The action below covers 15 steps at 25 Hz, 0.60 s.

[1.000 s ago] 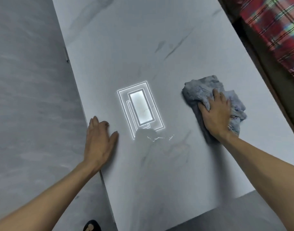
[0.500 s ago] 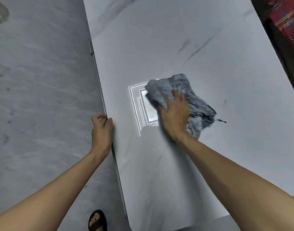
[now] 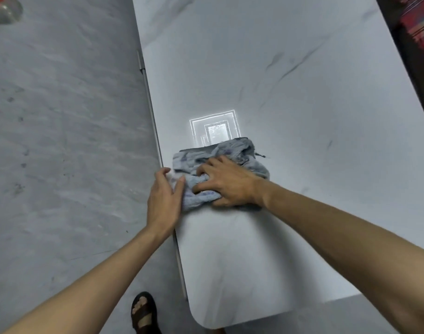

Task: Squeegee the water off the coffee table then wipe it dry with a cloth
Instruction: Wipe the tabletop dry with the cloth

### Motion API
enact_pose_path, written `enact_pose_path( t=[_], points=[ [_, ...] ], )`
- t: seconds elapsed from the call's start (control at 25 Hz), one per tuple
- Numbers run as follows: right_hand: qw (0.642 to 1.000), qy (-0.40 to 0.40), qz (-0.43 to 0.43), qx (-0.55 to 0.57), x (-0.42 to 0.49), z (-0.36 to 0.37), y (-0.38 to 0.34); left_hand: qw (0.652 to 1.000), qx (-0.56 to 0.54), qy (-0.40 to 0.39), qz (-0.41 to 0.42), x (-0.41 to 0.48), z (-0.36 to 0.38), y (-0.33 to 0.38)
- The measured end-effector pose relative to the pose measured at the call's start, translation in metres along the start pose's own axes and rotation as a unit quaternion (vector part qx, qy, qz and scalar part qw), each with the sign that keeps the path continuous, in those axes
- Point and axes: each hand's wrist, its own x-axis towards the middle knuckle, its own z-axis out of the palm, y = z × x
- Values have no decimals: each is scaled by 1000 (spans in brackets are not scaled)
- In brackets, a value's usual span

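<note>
A crumpled grey-blue cloth (image 3: 242,153) lies on the white marble coffee table (image 3: 302,116), close to its left edge. My right hand (image 3: 226,183) presses down on the cloth with fingers curled into its folds. At the table's left edge rests my left hand (image 3: 164,197), fingers spread, its thumb touching the cloth's left side. A bright rectangular reflection of a ceiling light (image 3: 214,130) shows on the tabletop just beyond the cloth. No squeegee is in view.
Grey marble floor (image 3: 61,141) runs along the table's left side. My sandalled foot (image 3: 143,312) stands by the table's near left corner. A clear bottle with a red cap (image 3: 4,9) lies at the far left. Red plaid fabric (image 3: 420,25) is at the far right.
My right hand has dragged the cloth from the table's right side leftwards to the left edge. My left hand stayed at the edge and now touches the cloth.
</note>
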Motion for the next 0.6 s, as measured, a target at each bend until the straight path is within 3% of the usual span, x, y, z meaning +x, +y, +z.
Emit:
enact_pose_path(
  t=[0.08,0.16,0.28,0.36,0.48,0.6],
  points=[
    [999,-3,42,3,-38,-3,20,994,72,-54,58,-10,13,3],
    [990,17,141,19,-86,-1,46,984,132,-101,68,-17,26,4],
    [929,90,359,29,-174,9,76,977,167,-118,55,-19,34,5],
    [846,160,508,19,-227,21,74,976,180,-115,51,-17,34,7],
    [668,221,709,48,-252,39,46,979,168,-104,45,-15,31,8],
    [518,242,817,76,-212,40,31,995,79,-49,35,-18,23,0]
  ],
)
